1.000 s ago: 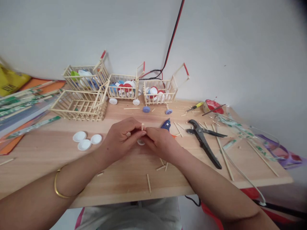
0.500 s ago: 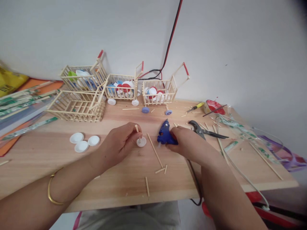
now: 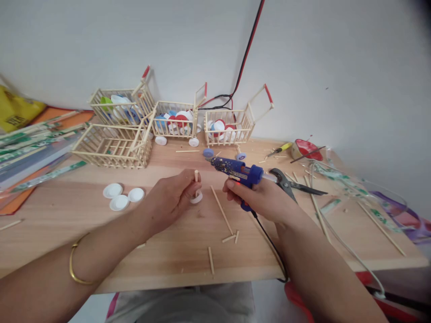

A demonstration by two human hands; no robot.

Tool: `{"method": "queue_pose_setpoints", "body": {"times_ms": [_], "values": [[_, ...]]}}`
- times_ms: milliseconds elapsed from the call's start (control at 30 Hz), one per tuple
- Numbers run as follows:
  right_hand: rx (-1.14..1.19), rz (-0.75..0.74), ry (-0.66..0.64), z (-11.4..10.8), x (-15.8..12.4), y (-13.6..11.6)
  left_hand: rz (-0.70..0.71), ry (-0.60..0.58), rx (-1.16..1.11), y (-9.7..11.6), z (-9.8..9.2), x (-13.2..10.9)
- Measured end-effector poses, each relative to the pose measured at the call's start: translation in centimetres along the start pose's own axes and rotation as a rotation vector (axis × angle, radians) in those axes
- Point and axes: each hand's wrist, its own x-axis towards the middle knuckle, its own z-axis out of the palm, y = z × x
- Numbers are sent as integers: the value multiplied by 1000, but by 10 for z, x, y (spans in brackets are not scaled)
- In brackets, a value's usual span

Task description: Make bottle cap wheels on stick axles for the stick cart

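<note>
Fingers of the left hand (image 3: 173, 197) pinch a short wooden stick (image 3: 196, 176) mid-frame, white cap (image 3: 196, 198) at its lower end. Right hand (image 3: 264, 197) is wrapped round a blue glue gun (image 3: 232, 168) just right of center, nozzle pointing left. Further out, three white caps (image 3: 119, 203) sit at left, black-handled cutters (image 3: 285, 183) at right.

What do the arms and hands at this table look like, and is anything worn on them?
They are a person's, not a machine's. The left hand and right hand show no gloves. No sleeves show on either forearm. A thin, smooth, gold-coloured bangle circles the left forearm; the right forearm shows no jewellery.
</note>
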Motion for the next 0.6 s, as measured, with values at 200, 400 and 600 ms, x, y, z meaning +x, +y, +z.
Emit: {"method": "queue_pose_setpoints", "body": {"times_ms": [200,400,600], "values": [[243,-5,50,24,6,-6,88,-16,-20,4,0,0],[270,-110,102,58,8,1,62,0,-102,8,7,-2],[103,-170,15,55,5,9,-69,69,-214,9,7,-2]]}}
